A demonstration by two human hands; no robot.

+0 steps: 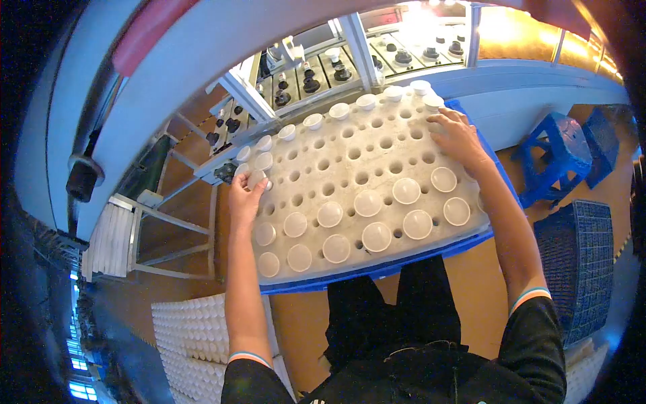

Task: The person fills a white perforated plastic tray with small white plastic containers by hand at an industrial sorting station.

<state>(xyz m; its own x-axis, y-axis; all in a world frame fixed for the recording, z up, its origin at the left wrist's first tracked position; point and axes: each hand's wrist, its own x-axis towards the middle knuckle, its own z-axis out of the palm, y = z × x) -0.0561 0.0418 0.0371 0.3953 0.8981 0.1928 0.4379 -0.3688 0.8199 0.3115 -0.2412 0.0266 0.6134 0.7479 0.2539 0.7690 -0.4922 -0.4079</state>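
Note:
A pale foam board [377, 160] with rows of round holes lies before me on a blue support [383, 264]. White cups [367, 203] sit in two rows along its near side, and more [313, 122] line the far edge. At the board's left edge, my left hand [247, 195] has its thumb and fingers closed round a white cup [256, 179]. My right hand [455, 135] is at the far right corner, its fingers at a white cup [433, 101]; its fingertips are partly hidden, so the grip is unclear.
Beyond the board stands a metal frame [363, 50] with dark fixtures on a slatted surface. Blue stools [558, 151] and a blue crate [582, 262] are at the right. Stacked white cups [192, 340] lie at the lower left, below a white rack [168, 225].

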